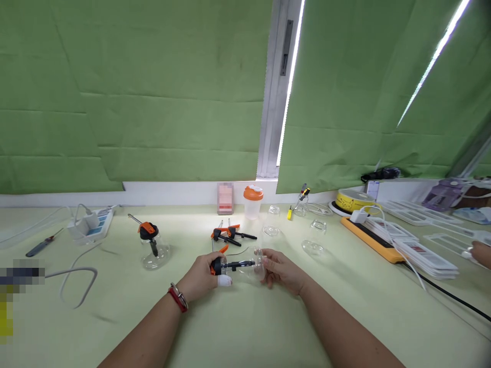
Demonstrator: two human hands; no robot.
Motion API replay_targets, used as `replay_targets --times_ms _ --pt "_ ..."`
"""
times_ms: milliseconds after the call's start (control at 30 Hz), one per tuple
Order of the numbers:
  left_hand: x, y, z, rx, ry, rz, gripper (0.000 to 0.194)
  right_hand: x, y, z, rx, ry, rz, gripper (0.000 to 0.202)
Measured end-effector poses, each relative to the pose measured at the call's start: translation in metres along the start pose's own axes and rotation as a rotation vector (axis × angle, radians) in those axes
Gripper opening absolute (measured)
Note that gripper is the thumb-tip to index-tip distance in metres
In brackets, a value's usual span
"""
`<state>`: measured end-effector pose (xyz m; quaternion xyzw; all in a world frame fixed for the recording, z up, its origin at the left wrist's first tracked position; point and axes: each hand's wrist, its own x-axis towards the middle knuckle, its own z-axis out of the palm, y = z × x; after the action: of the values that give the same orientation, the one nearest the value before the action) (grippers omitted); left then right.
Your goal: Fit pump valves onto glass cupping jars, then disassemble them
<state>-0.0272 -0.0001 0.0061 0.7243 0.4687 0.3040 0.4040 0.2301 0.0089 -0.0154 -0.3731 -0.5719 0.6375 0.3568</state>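
Glass bottle (245,273) is at lower center of the frame, on its side between both hands, at or just above the table (245,327); can't tell if it touches. Its black-and-orange top (217,266) points left, black tube (241,265) running inside the glass toward the base.

Left hand (203,277): fingers curled around the top, thumb along the near side, white wrap (224,280) on the thumb. Red band (178,298) on that wrist. Right hand (283,271): fingers pinching the base end of the glass, thumb on the near side.

Just behind the bottle, center: loose black-and-orange tops (233,233) lying close together, black tubes pointing right. Left of center: second glass bottle (156,255), upright, similar top fitted, metal spout pointing upper left. Right of center: two clear glass vessels (271,221), near each other.

Back edge, center: orange-lidded cup (253,203), upright, beside a small pink panel (225,198), contents blurred out. Right of those: yellow-handled tool (289,213) next to a small jar with tools in it (301,206).

Far left: screwdriver (41,247), white power strip (100,225). Right: orange power strip (370,240), yellow round tin (353,200). Right edge: another person's hand (482,254), partly cut off.
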Motion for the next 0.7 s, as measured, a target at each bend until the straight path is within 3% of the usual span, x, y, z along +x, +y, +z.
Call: replay_targets --times_ms 267,467,600,700 --pt "-0.001 0.002 0.0 0.064 0.009 0.006 0.041 0.003 0.003 0.005 -0.065 0.059 0.062 0.055" --pt "0.0 0.001 -0.002 0.017 0.02 0.007 0.039 -0.001 -0.001 -0.001 0.032 0.028 -0.048 0.048" --pt "0.0 0.001 -0.002 0.008 0.02 0.014 0.039 -0.003 -0.003 -0.004 0.075 -0.032 -0.097 0.067" --pt "-0.001 0.002 -0.001 0.013 0.011 -0.002 0.041 -0.002 0.0 -0.004 0.063 -0.031 -0.08 0.066"
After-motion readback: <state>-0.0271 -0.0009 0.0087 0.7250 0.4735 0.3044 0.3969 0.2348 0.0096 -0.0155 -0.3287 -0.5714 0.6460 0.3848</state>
